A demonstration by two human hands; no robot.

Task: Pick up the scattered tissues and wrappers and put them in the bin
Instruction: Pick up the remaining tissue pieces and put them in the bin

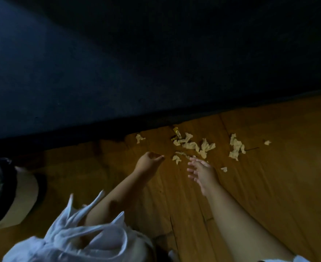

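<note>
Beside the dark sofa point(118, 72) I see most tissues point(190, 144) unpicked, my right hand point(203, 173) splayed and empty, left hand point(148, 161) loosely curled, apparently empty.

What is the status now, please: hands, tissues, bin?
Left hand and right hand empty, above floor. Tissues scattered by dark furniture. Bin at left. Path clear.

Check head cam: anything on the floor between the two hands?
In the head view, only bare wooden floor lies between the left hand and right hand; the nearest tissue scrap sits just beyond the gap.
</note>
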